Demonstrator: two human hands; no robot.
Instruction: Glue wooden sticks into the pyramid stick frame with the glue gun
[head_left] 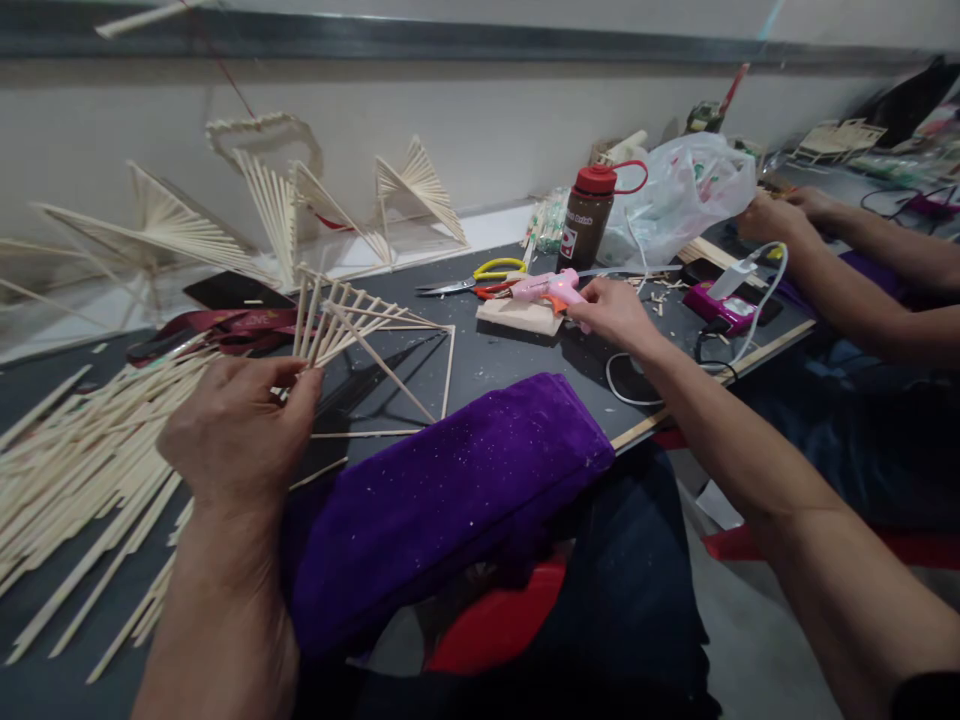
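Loose pale sticks (97,480) lie heaped left of the person's left hand (244,430), which is pinched closed on the left end of a fanned stick frame (346,322). The frame extends rightward from that hand over the dark table (577,360). A purple cloth (465,470) lies between the hands, nearer the lap. Yellow-handled scissors (472,283) lie left of a pink glue gun (547,287), gripped by the curled right hand (615,315). Right of this hand sits a magenta power box (720,312).

From here there's a way over the desk (517,358) between the purple cloth (465,480) and pink glue gun (541,287); behind, a bottle (587,218) blocks it.
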